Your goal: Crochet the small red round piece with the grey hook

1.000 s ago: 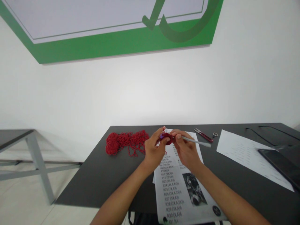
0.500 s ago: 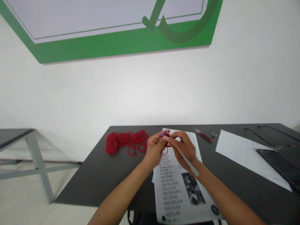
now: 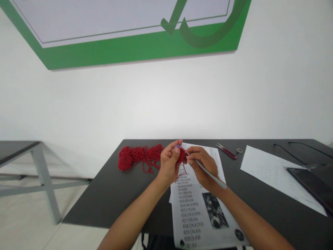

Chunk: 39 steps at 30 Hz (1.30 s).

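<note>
My left hand (image 3: 169, 159) pinches a small red crochet piece (image 3: 181, 156) between thumb and fingers, with a strand of red yarn running over its raised forefinger. A small purple bit, perhaps a stitch marker (image 3: 177, 147), shows by the thumb tip. My right hand (image 3: 204, 165) is closed around a crochet hook (image 3: 211, 175) with a grey handle; its metal tip meets the right edge of the red piece. A loose yarn tail hangs below the piece, over the printed pattern sheet (image 3: 189, 215). Left of my hands lies the red yarn ball (image 3: 125, 159) with its tangled strands.
Small red-handled scissors (image 3: 227, 151) and a metal ring (image 3: 239, 151) lie at the back right of the dark table (image 3: 104, 201). Beyond them are another paper (image 3: 270, 177), a black phone (image 3: 309, 185) and eyeglasses (image 3: 291, 154). A white wall stands close behind.
The red piece has turned and shows more of its face. My right hand has drawn slightly back from the left, uncovering the hook's metal shaft. The yarn tail now hangs lower.
</note>
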{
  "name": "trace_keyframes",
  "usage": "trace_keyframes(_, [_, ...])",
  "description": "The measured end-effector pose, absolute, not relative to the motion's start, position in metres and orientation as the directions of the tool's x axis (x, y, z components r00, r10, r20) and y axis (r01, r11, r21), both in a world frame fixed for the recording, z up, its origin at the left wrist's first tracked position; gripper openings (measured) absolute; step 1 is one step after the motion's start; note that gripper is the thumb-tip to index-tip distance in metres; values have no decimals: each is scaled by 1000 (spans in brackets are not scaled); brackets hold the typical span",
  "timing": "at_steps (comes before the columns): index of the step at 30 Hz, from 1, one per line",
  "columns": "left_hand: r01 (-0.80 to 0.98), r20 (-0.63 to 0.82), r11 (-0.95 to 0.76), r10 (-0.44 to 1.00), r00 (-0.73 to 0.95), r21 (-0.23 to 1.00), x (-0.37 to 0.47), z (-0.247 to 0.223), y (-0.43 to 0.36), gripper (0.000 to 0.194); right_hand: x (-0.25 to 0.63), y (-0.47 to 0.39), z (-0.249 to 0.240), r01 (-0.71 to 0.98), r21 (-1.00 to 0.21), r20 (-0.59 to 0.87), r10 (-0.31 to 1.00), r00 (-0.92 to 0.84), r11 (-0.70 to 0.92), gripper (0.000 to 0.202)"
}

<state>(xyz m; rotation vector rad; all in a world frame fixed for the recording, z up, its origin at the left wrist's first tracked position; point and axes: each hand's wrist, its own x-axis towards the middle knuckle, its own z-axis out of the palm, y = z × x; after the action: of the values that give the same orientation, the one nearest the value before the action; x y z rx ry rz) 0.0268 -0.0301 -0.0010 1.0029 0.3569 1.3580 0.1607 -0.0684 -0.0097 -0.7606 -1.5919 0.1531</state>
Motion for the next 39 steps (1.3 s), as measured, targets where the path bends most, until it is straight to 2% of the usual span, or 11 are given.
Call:
trace_keyframes(4, [-683,353,-118,911,215,720,27,0,-31,43,159,-68,-15,398,-488,850,526,14,777,9])
trace_keyframes(7, [-698,368,-137,910,192,703,27,2,-31,41,158,-68,-18,350,-526,834,551,31,775,8])
trace_keyframes(10, [-690,384,-153,903,194,708,25,2,-29,40,159,-70,-16,227,-615,782,621,52,755,8])
trace_keyframes(14, [-655,397,-177,895,204,735,21,3,-25,42,165,-70,-10,-19,-738,674,738,35,675,9])
trace_keyframes(20, [-647,386,-144,888,248,748,15,6,-19,43,172,-66,-11,-197,-816,559,829,-30,543,16])
trace_keyframes(23, [-663,359,-97,893,272,743,16,5,-18,41,172,-66,-13,-219,-821,545,838,-22,527,16])
trace_keyframes(28, [-692,288,12,904,316,722,14,8,-20,42,168,-70,-13,-146,-813,570,822,-4,563,11])
trace_keyframes(30, [-701,252,59,909,332,711,13,10,-22,44,166,-71,-12,-176,-815,561,828,-5,551,10])
trace_keyframes(33, [-718,222,128,901,372,684,14,11,-27,45,162,-71,-9,-379,-791,520,854,-5,480,13])
trace_keyframes(36, [-719,239,144,883,403,680,18,9,-30,44,158,-68,-2,-605,-711,456,890,-9,358,18])
trace_keyframes(39, [-661,312,-17,890,331,750,20,7,-28,47,157,-65,2,-733,-644,361,932,-38,220,19])
